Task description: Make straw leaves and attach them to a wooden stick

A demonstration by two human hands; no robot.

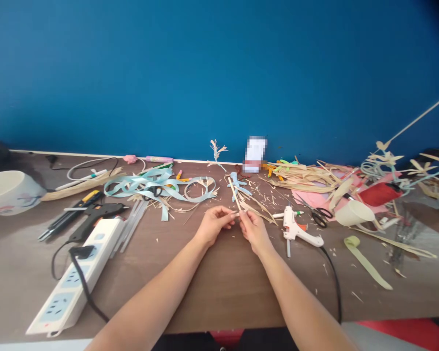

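Note:
Over the middle of the table, my left hand (pixel 217 224) and my right hand (pixel 255 230) meet fingertip to fingertip. A thin pale straw strip (pixel 233 190) rises from my right fingers and points away toward the wall. My left thumb and forefinger pinch at its near end, where the fingers partly cover it. Just beyond my hands lies a light blue twisted piece (pixel 237 185) among straw shavings. To the right of my right hand stands a white glue gun (pixel 296 229) with a glue stick below it.
Left are a power strip (pixel 78 278), a black glue gun (pixel 98 213), a utility knife (pixel 71 214), clear glue sticks (pixel 133 226) and tangled blue ribbon (pixel 157 183). Right are scissors (pixel 320 217), a white cup (pixel 354 213), dried husks (pixel 300 178) and green ribbon (pixel 368 263). A blue wall (pixel 168 73) rises behind.

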